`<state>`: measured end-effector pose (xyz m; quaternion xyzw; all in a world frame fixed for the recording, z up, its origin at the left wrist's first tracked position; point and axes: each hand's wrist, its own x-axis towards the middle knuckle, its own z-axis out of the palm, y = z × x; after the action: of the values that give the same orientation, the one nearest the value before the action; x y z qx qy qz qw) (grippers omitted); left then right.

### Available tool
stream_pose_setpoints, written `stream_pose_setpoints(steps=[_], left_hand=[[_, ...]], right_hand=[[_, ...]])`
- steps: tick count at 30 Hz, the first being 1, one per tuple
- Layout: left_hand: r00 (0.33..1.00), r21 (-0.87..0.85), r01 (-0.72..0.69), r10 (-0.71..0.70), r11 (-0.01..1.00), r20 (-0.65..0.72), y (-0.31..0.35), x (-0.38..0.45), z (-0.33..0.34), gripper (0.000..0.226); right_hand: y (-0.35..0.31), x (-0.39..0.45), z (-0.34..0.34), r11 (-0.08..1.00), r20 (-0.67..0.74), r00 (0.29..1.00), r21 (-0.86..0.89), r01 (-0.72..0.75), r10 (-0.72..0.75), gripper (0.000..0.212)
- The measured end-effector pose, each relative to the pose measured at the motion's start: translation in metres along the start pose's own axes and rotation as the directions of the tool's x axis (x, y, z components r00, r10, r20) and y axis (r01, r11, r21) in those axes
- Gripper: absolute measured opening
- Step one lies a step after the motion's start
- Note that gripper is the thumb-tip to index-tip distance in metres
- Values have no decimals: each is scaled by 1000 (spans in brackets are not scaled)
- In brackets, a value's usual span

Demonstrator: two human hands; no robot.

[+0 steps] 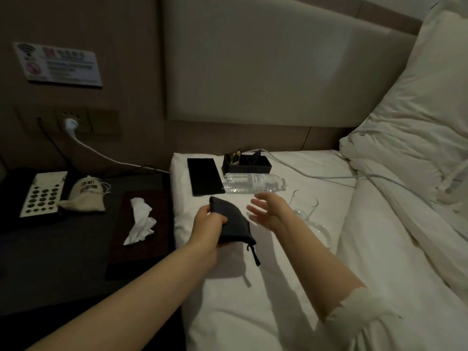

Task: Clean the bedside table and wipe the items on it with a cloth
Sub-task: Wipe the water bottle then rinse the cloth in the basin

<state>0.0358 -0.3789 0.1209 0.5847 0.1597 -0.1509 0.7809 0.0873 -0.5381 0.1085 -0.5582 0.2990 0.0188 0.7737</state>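
My left hand (209, 224) grips a dark drawstring pouch (231, 221) above the white bed sheet, its cord dangling below. My right hand (268, 211) hovers just to the right of the pouch with fingers spread, holding nothing. A crumpled white cloth (140, 219) lies on a dark brown tray (121, 252) on the dark bedside table (55, 262). On the bed lie a flat black rectangle (203, 176), a black box (247, 163) of sachets, a plastic water bottle (253, 183) on its side and a clear glass (305, 203).
A telephone (41, 195) and a small cream drawstring bag (87, 195) sit at the table's back left. A white plug (71, 124) and cables run from the wall socket across to the bed. White pillows (417, 117) and a duvet fill the right side.
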Motion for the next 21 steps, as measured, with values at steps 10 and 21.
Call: stream_pose_setpoints(steps=[10, 21], left_hand=[[999, 6, 25, -25, 1000, -27, 10, 58, -22, 47], [998, 22, 53, -53, 998, -36, 2, 86, -57, 47]], right_hand=[[-6, 75, 54, 986, -130, 990, 160, -41, 62, 55], [-7, 121, 65, 995, -178, 984, -95, -18, 1, 75]])
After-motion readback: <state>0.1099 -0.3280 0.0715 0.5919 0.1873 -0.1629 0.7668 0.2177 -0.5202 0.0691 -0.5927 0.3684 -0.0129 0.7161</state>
